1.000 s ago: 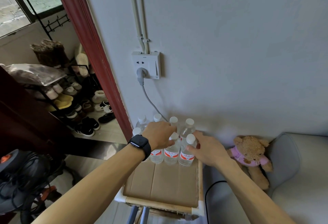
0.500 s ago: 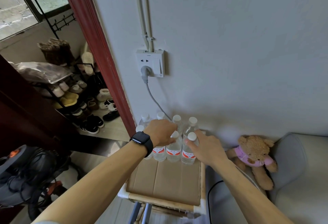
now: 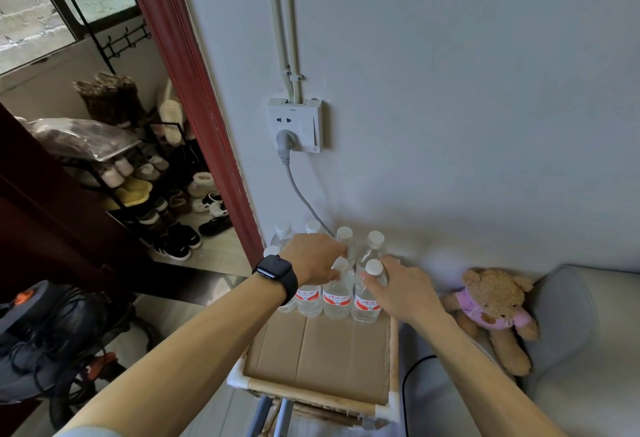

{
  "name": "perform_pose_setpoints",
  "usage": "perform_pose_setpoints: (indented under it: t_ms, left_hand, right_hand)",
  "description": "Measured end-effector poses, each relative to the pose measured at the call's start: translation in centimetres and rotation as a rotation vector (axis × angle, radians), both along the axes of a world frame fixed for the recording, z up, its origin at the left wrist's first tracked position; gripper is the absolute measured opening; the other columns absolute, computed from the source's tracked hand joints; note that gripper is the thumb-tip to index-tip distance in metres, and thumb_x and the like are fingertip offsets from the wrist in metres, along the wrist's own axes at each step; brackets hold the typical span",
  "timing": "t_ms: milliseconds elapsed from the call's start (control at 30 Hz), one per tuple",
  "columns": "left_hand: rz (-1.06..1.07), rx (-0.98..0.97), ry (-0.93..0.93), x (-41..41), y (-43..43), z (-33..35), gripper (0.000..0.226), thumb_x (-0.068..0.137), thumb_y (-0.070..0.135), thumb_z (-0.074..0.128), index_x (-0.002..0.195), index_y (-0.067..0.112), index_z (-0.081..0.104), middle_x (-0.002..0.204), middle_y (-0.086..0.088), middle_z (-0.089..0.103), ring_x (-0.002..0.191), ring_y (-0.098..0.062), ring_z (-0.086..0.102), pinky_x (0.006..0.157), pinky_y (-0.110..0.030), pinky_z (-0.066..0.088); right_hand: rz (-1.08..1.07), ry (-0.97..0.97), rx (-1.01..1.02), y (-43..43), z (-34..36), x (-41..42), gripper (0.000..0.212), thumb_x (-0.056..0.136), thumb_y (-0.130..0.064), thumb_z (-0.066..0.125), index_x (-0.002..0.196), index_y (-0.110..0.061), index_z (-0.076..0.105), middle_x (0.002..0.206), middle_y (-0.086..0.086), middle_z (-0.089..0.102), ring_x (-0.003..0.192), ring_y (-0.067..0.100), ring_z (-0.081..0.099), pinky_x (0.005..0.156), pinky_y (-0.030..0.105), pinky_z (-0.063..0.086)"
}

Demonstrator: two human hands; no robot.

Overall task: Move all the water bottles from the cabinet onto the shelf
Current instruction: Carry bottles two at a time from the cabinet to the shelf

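Unchanged: your left hand (image 3: 317, 258) and right hand (image 3: 398, 293) still clasp the water bottles (image 3: 367, 303) beneath them; release onto the shelf (image 3: 304, 391) looks pending.

A pale grey wall (image 3: 467, 90) in soft daylight carries a white socket (image 3: 298, 125). Two conduits (image 3: 282, 14) run down into it, and a grey cable (image 3: 298, 191) hangs from its plug. At left, a dark red door frame (image 3: 187, 83) opens onto a loaded shoe rack (image 3: 138, 187), wall hooks (image 3: 126, 41) and a window (image 3: 41, 3). At right, a teddy bear (image 3: 491, 305) leans against a grey sofa (image 3: 588, 315).
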State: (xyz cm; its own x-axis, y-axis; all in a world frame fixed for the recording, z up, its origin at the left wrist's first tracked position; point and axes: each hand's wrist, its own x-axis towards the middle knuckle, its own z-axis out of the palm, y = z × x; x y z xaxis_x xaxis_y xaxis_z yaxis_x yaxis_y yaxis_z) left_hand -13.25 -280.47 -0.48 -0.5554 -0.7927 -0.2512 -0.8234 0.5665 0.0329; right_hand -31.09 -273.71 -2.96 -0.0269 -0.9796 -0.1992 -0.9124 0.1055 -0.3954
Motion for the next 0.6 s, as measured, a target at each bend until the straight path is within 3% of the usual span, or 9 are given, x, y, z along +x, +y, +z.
perform_pose_setpoints:
  t_ms: [300, 600]
  left_hand:
    - [0.012, 0.015, -0.017, -0.4, 0.2, 0.6, 0.024, 0.091, 0.037, 0.06, 0.111, 0.024, 0.058, 0.092, 0.0, 0.058, 0.088, -0.024, 0.061, 0.073, -0.039, 0.054]
    - [0.016, 0.017, -0.001, -0.5, 0.0, 0.3, 0.034, 0.09, 0.041, 0.065, 0.121, 0.031, 0.056, 0.109, -0.002, 0.062, 0.098, -0.025, 0.061, 0.07, -0.033, 0.046]
  right_hand:
    - [-0.041, 0.027, -0.068, 0.4, -0.7, 0.6, 0.047, 0.101, -0.053, 0.036, 0.132, -0.019, 0.046, 0.113, 0.008, 0.068, 0.097, 0.029, 0.064, 0.069, 0.03, 0.036]
    - [0.02, -0.026, -0.004, 0.4, -0.9, -0.5, 0.05, 0.096, -0.057, 0.042, 0.134, -0.024, 0.045, 0.119, 0.003, 0.065, 0.096, 0.025, 0.06, 0.073, 0.033, 0.039]
